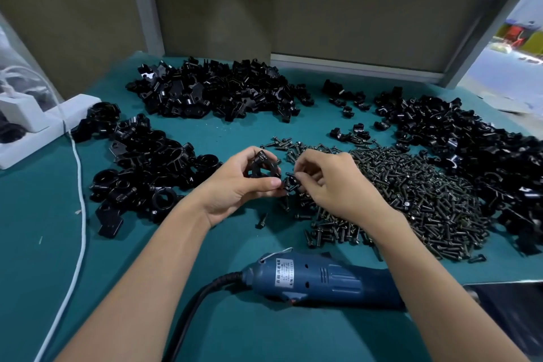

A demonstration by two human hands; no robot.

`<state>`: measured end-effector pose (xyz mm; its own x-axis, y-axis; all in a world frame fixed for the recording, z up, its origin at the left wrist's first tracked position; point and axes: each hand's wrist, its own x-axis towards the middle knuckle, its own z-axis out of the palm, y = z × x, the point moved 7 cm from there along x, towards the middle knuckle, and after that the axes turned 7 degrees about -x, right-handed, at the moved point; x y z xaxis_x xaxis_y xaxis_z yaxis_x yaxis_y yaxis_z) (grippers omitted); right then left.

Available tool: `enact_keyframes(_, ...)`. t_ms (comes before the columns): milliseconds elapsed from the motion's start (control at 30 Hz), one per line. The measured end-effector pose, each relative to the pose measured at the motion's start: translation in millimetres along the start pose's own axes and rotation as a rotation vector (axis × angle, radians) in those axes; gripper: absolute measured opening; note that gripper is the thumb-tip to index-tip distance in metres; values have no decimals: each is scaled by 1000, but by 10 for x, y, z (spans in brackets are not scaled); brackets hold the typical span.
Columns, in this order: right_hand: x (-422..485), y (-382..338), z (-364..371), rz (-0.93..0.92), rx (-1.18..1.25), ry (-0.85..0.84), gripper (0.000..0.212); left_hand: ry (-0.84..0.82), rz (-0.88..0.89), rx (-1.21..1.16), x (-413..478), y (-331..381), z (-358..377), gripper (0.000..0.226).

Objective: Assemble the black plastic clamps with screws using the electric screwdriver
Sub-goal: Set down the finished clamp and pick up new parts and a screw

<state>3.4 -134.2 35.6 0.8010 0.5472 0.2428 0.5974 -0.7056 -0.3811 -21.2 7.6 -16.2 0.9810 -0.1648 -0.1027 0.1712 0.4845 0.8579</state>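
Your left hand (235, 185) grips a black clamp (263, 166) above the table (229, 132); your right hand (332, 182), just beside it, pinches a screw (291, 178) toward it. The screwdriver (317, 279) lies crosswise nearer you, closest to your right arm.

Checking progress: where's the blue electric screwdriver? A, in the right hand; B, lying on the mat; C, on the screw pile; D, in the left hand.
B: the electric screwdriver lies on the mat; the left hand holds a clamp, the right hand a screw.
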Motion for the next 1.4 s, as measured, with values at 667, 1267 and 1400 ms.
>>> enact_keyframes(667, -38, -110, -177, -132, 163, 319, 5, -50, 27, -23, -35, 25, 62, 41)
enact_keyframes(1267, -977, -124, -7, -87, -400, -348, 93, 77, 77, -81, 60, -14, -118, 56)
enact_keyframes(1400, -1213, -156, 182, -178, -549, -321, 93, 161, 141, -78, 77, 11, -174, 58)
